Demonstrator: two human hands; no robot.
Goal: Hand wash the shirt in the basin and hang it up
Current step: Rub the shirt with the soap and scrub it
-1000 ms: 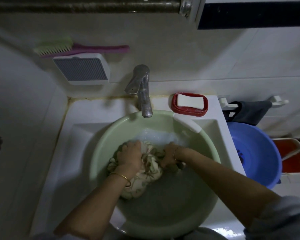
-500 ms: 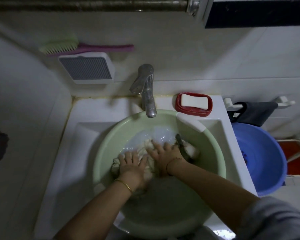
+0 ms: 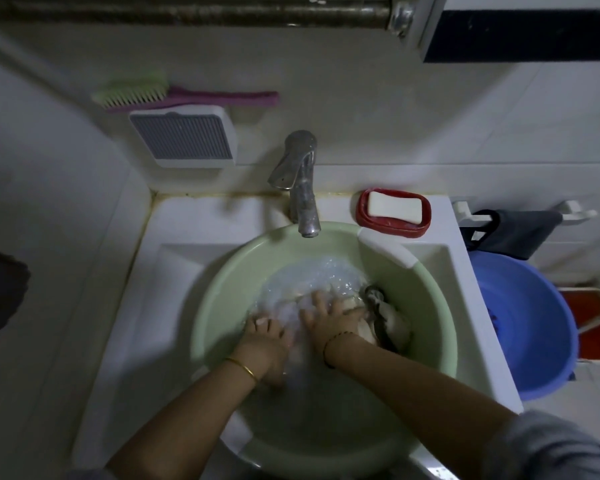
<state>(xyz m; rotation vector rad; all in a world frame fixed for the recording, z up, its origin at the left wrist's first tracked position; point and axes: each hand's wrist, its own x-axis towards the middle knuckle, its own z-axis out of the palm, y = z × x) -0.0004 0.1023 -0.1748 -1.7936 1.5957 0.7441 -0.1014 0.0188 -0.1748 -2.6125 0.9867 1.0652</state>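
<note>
A pale green basin (image 3: 430, 299) sits in the white sink, holding soapy water. The cream shirt with dark trim (image 3: 392, 320) lies mostly under the water at the basin's far right; only a bunched end shows. My left hand (image 3: 265, 342) is in the water, fingers curled down on the submerged cloth. My right hand (image 3: 333, 315) lies flat with fingers spread, pressing the shirt down. How much cloth either hand grips is hidden by foam.
A chrome tap (image 3: 300, 181) overhangs the basin's far rim. A red soap dish with a white bar (image 3: 394, 211) stands at the sink's back right. A blue basin (image 3: 534, 327) sits to the right, a scrubbing brush (image 3: 174, 95) on the wall shelf, a rail (image 3: 187, 10) overhead.
The bunched shirt, held up between both fists a second ago, has been pushed down and away into the water. My right hand has flattened and both hands moved toward the far side.
</note>
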